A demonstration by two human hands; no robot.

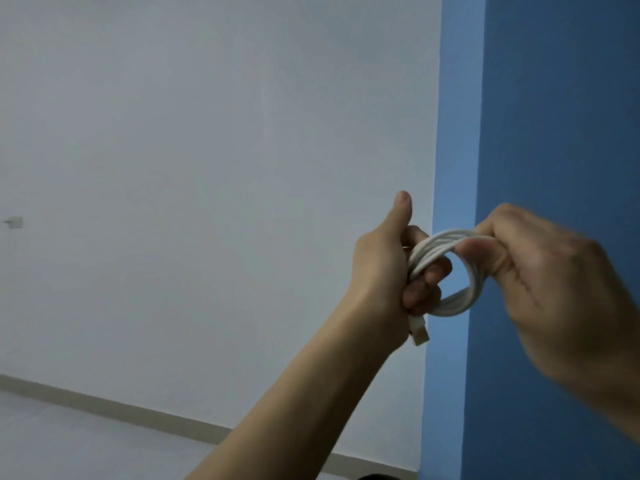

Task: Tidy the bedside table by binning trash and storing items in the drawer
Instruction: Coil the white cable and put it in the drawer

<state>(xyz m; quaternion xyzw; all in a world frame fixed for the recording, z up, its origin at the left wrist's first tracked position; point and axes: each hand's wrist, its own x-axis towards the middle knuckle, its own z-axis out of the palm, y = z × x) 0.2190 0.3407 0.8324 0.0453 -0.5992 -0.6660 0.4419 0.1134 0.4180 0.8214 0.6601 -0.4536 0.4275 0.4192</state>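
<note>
A white cable [460,299] is wound into a small coil of several loops and held up in the air in front of the wall. My left hand [384,268] grips the coil's left side, thumb pointing up, and a white plug end [419,334] sticks out below the fist. My right hand [540,271] pinches the coil's upper right part between thumb and fingers. The bedside table, the drawer and the bin are out of view.
A pale grey wall [207,168] fills the left and a blue wall [554,98] the right. A wall socket [14,222] sits at the far left. A beige skirting board [138,412] runs above the light floor [52,445].
</note>
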